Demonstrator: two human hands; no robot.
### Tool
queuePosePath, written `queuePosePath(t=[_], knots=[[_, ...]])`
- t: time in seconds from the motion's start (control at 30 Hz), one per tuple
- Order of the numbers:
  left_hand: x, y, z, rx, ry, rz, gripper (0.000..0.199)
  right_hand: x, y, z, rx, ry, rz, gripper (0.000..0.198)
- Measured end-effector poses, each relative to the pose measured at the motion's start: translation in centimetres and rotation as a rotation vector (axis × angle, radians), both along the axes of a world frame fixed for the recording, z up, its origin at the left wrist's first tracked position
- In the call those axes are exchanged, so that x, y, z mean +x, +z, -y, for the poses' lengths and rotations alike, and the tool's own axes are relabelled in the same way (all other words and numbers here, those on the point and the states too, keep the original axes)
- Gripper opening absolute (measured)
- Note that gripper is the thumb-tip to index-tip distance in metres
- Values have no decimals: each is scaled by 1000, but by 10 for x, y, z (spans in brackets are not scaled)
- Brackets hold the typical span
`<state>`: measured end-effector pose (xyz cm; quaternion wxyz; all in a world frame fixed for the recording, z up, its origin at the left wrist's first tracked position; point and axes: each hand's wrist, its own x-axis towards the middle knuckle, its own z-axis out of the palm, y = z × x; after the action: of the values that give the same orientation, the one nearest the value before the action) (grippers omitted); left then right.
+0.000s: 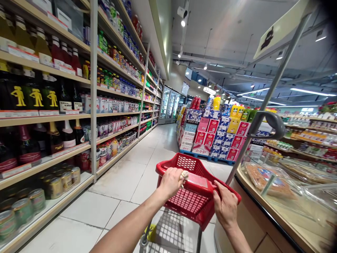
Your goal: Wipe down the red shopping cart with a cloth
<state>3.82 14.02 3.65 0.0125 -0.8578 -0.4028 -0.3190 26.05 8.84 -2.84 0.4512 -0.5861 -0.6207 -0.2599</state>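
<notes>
A red plastic shopping cart (184,202) with a perforated basket stands in front of me. My left hand (171,181) is closed over the left part of its handle (197,180). By the fingers of that hand is a small pale, crumpled thing (184,175) that I cannot identify. At the handle's right end, my right hand (225,203) is wrapped round the bar, its fingers partly hidden. No goods show in the visible part of the basket.
Drink shelves (91,88) line the left side. Stacked drink cartons (207,135) stand ahead on blue pallets. Close on the right is a curved food counter (252,200) with a metal pole (271,95). Pale floor tiles (126,186) run towards glass-door coolers (170,102).
</notes>
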Motion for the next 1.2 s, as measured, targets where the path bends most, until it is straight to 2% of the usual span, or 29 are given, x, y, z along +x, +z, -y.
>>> queuePosePath(t=[0.17,0.27,0.3,0.37,0.47,0.57,0.7,0.8,0.87,0.93,1.0,1.07,1.1,1.2], knots=[[-7,-1,20,72,-104,-47,17,42,-5,-13,-51,-98,64,44],[-22,6,25,-27,-80,-32,19,33,-4,-9,-15,-190,-12,45],[-25,9,27,-64,-68,-20,19,22,-3,-6,5,-168,-35,44],[-26,11,31,-98,-60,-8,17,-7,-1,0,13,-25,-47,42],[-14,9,43,-72,-67,2,14,-42,-3,5,-45,170,-29,40],[1,3,57,-68,-132,9,14,-39,-8,1,-50,209,-49,39],[-2,-7,62,-104,-280,58,20,-4,-9,1,-80,103,-163,44],[-14,-21,51,-158,-252,180,23,-2,-4,15,-140,30,-220,48],[-14,-30,45,-197,-169,272,25,-16,-3,27,-139,98,-192,45],[-2,-37,45,-214,-149,307,27,-30,-3,36,-126,201,-141,39],[12,-42,46,-181,-245,261,30,-37,-6,39,-99,242,-130,33],[19,-47,44,-125,-333,198,35,-32,-7,37,-78,201,-154,32],[16,-51,41,-104,-334,183,36,-27,-8,35,-85,172,-161,33],[-8,-71,23,-102,-151,213,34,-9,-6,28,-148,107,-128,36]])
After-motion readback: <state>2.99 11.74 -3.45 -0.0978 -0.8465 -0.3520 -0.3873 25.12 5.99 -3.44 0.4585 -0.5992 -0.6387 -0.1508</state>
